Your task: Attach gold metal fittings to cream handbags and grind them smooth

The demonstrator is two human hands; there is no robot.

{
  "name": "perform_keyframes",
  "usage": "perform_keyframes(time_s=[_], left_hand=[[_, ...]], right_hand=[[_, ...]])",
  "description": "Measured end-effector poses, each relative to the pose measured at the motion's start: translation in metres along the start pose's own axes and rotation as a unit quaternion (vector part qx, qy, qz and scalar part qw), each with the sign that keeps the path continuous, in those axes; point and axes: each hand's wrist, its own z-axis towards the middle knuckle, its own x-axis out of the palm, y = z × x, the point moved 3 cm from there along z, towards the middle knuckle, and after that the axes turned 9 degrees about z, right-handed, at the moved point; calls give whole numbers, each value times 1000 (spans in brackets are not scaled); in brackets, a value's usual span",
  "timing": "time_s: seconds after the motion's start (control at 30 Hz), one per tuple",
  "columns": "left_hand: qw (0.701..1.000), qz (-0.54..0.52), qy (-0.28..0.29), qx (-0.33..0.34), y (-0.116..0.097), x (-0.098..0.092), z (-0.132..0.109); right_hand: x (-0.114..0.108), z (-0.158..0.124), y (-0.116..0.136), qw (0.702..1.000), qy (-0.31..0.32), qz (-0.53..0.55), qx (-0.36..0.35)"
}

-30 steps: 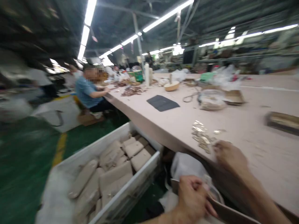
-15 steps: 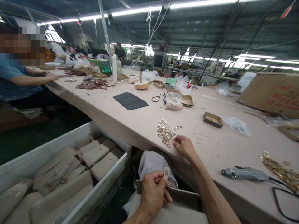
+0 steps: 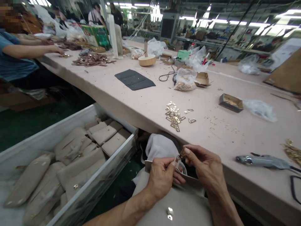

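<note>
A beige handbag point(image 3: 185, 205) lies across my lap, a small metal clasp on its front. My left hand point(image 3: 162, 177) is closed on the bag's narrow strap tab point(image 3: 176, 160), which has a cut-out slot near its end. Close beside the tab, my right hand point(image 3: 207, 163) pinches a small gold metal plate point(image 3: 182, 153). Whether plate and tab touch is hard to make out. More gold rectangular plates point(image 3: 173, 116) lie in a loose pile on the table beyond my hands.
At the left stands a white crate point(image 3: 116, 168) of beige bags. A grey electric screwdriver point(image 3: 263, 161) lies at the table's right. Small parts fill an open box point(image 3: 231, 103) and a plastic bag point(image 3: 185, 80). A dark sheet point(image 3: 134, 80) lies farther back. Another person's arm point(image 3: 35, 50) reaches in at far left.
My right hand has come back from the pile of plates with one gold plate, up to the tab in my left hand. The view has tilted downward.
</note>
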Motion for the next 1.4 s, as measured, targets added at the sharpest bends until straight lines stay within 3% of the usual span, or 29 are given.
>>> perform_keyframes(time_s=[0.2, 0.73, 1.4], left_hand=[[999, -3, 34, 7, -3, 0, 2], [996, -20, 88, 19, -1, -1, -4], [998, -8, 59, 33, 0, 2, -10]], right_hand=[[12, -3, -4, 997, 57, 55, 5], [9, -16, -13, 999, 44, 21, -3], [8, -24, -13, 999, 28, 39, 0]])
